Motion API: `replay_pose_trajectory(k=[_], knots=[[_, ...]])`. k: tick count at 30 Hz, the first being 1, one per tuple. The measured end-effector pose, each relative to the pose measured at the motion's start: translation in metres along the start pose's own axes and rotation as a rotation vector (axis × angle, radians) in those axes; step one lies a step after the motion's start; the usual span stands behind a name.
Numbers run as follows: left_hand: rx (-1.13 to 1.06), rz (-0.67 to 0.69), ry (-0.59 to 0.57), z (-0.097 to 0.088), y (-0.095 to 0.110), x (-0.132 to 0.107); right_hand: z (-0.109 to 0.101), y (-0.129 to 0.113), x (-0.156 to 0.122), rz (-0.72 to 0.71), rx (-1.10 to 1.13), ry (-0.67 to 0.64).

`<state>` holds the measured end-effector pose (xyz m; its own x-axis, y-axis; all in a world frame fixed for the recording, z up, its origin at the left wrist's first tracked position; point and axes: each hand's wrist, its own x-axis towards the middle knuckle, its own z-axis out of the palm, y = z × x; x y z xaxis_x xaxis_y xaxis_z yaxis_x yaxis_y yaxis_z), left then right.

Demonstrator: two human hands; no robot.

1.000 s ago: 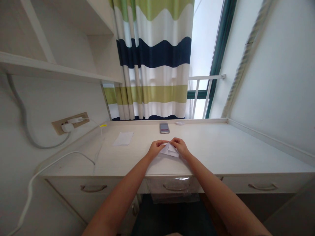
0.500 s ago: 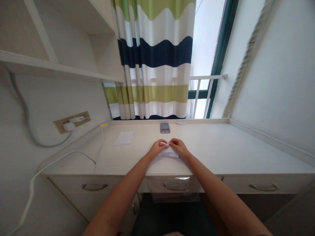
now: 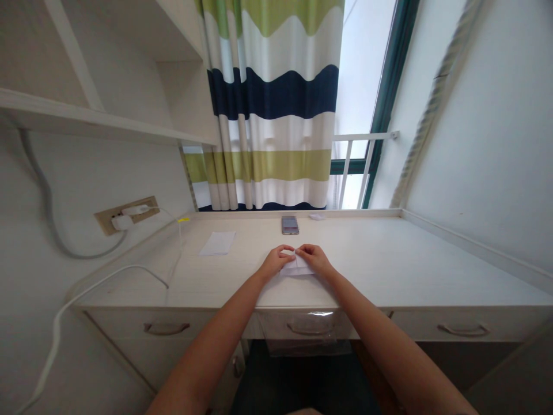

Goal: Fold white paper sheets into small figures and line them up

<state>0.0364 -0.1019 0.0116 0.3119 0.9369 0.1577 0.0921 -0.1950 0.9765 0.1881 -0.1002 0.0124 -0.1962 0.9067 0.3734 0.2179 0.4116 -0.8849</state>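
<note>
A folded sheet of white paper (image 3: 298, 270) lies on the desk close to its front edge, with a crease running down its middle. My left hand (image 3: 276, 260) pinches the paper's upper left side between thumb and fingers. Opposite it, my right hand (image 3: 317, 259) grips the upper right side, its fingertips meeting the left ones near the top of the crease. The hands cover both sides of the paper, so its full outline is hidden.
Behind my hands a phone (image 3: 290, 225) lies on the white desk (image 3: 415, 259), beside a small crumpled white piece (image 3: 317, 217). Left stands a stack of white paper (image 3: 218, 243). A white cable (image 3: 142, 267) crosses the desk's left end. Shelves (image 3: 108, 124) overhang the left side.
The folded paper has turned slightly, its lower edge now nearly level, and the middle crease shows more plainly. Both hands stay in almost the same place.
</note>
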Motion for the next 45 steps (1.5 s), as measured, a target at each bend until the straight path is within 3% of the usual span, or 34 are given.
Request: replay_pose_trajectory(k=[13, 29, 40, 45], knots=[[0.008, 0.026, -0.023, 0.0, 0.001, -0.001, 0.001, 0.007, 0.002, -0.067, -0.124, -0.006], [0.06, 0.109, -0.066, 0.001, -0.003, 0.001, 0.003, 0.001, 0.0, -0.021, 0.053, -0.021], [0.121, 0.113, -0.101, 0.0, -0.008, 0.003, 0.004, 0.007, 0.001, -0.108, -0.092, -0.033], [0.166, 0.11, -0.091, 0.0, -0.008, 0.003, 0.003, 0.008, 0.002, -0.116, -0.051, -0.023]])
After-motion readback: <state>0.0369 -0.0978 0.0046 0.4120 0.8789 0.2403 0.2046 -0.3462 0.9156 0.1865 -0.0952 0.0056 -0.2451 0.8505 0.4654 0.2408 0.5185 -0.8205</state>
